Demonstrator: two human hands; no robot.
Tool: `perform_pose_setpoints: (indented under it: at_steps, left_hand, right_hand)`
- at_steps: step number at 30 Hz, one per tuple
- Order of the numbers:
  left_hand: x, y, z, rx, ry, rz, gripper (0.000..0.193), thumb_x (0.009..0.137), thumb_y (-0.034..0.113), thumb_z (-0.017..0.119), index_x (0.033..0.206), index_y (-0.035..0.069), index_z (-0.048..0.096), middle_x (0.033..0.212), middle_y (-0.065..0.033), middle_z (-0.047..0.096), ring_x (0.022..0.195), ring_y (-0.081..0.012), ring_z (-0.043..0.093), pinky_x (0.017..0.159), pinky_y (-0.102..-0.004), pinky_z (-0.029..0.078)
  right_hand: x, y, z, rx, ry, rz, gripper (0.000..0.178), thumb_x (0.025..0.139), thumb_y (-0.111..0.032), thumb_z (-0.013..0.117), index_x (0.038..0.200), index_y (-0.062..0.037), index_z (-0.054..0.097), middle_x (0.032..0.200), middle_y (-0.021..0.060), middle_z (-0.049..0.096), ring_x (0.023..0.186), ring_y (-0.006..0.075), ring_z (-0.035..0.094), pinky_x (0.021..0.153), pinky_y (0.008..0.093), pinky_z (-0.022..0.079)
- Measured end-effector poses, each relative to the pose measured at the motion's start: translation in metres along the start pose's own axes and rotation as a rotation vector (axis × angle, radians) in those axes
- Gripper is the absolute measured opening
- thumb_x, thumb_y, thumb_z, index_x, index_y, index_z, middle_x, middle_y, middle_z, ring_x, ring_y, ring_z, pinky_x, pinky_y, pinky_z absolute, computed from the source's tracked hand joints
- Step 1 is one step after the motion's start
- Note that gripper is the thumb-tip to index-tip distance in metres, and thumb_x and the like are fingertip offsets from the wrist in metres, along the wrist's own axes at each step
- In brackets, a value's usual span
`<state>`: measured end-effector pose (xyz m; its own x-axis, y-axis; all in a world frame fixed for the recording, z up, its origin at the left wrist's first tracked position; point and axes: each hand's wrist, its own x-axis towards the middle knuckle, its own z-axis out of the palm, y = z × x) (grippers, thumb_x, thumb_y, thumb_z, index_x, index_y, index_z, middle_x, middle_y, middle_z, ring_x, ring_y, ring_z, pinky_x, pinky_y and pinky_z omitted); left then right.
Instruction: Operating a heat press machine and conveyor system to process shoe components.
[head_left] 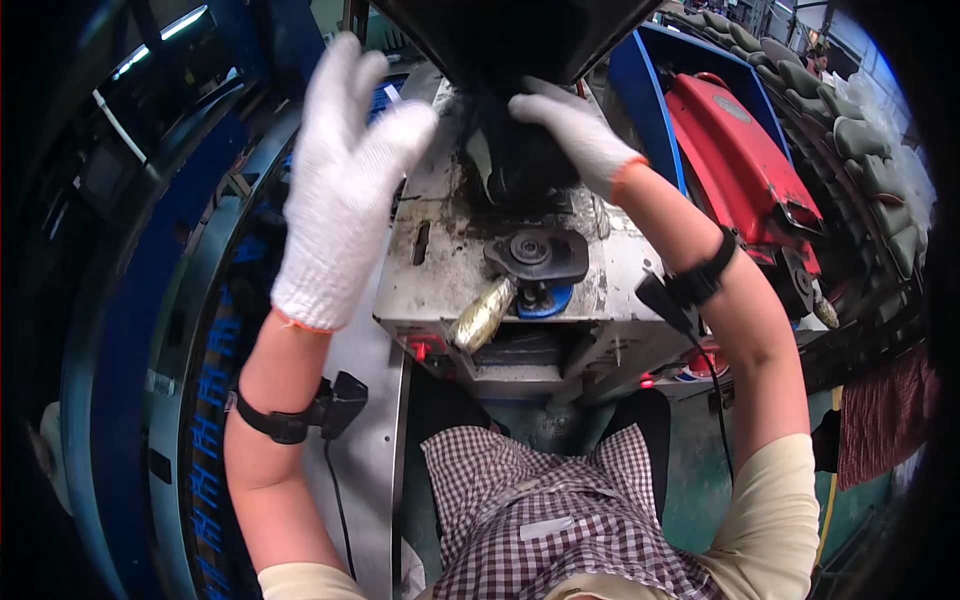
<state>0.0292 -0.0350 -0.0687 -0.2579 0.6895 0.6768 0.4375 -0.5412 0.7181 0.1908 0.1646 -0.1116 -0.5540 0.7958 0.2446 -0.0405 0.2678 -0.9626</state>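
My left hand (345, 180), in a white knit glove, is raised over the left side of the metal machine table (430, 210). Its fingers and thumb are spread with nothing between them. My right hand (575, 130), gloved the same way, reaches under the black machine head (510, 30). Its fingers are stretched out, their tips slightly blurred in the shadow. Just below and left of it stands a dark, glossy shape (520, 165), whose kind I cannot make out. Whether the right fingers touch it is hidden. Nearer me, a black clamp-like fitting (535, 252) has a tape-wrapped handle (483, 315).
A red metal cover (735, 150) lies in a blue frame (640, 90) to the right. Beyond it are racks of grey-green, shoe-like pieces (865, 140). A conveyor-like rail with blue parts (210, 420) runs along the left. A red knob (422, 348) sticks out at the table's front.
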Motion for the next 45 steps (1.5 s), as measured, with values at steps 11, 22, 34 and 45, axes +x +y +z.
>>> perform_pose_setpoints:
  at_steps: [11,22,34,45]
  left_hand:
    - [0.153,0.033,-0.004,0.493,-0.081,0.470,0.066,0.100,0.020,0.067,0.158,0.001,0.044,0.155,-0.0234,0.053,0.141,-0.0270,0.053,0.114,-0.0379,0.045]
    - [0.245,0.025,0.055,0.951,-0.320,0.536,0.051,0.094,0.041,0.068,0.134,0.008,0.067,0.126,-0.0235,0.072,0.116,-0.0385,0.070,0.103,-0.0446,0.054]
    - [0.137,-0.003,0.095,0.746,-0.798,-0.106,0.037,0.094,0.045,0.069,0.093,0.009,0.073,0.073,-0.0037,0.070,0.064,-0.0142,0.065,0.063,-0.0330,0.052]
    - [0.059,-0.055,0.101,0.832,-0.941,-0.183,0.048,0.092,0.053,0.063,0.114,0.013,0.077,0.107,-0.0155,0.077,0.102,-0.0347,0.073,0.092,-0.0430,0.055]
  right_hand:
    - [0.080,0.058,0.022,-1.225,-0.059,0.181,0.093,0.092,-0.076,0.052,0.154,-0.0060,0.052,0.158,0.0308,0.043,0.137,0.0451,0.058,0.110,0.0492,0.051]
    - [0.000,0.027,-0.014,-1.037,-0.076,-0.328,0.067,0.100,-0.052,0.060,0.145,-0.0027,0.060,0.139,0.0270,0.059,0.128,0.0438,0.061,0.108,0.0454,0.051]
    - [-0.220,0.099,0.066,0.601,-0.433,0.393,0.047,0.110,-0.028,0.056,0.150,-0.0033,0.051,0.132,0.0103,0.066,0.111,0.0176,0.066,0.094,0.0345,0.057]
    - [-0.191,0.100,0.108,1.693,-0.482,0.495,0.038,0.105,-0.027,0.065,0.137,-0.0080,0.057,0.134,0.0116,0.065,0.123,0.0318,0.065,0.099,0.0458,0.058]
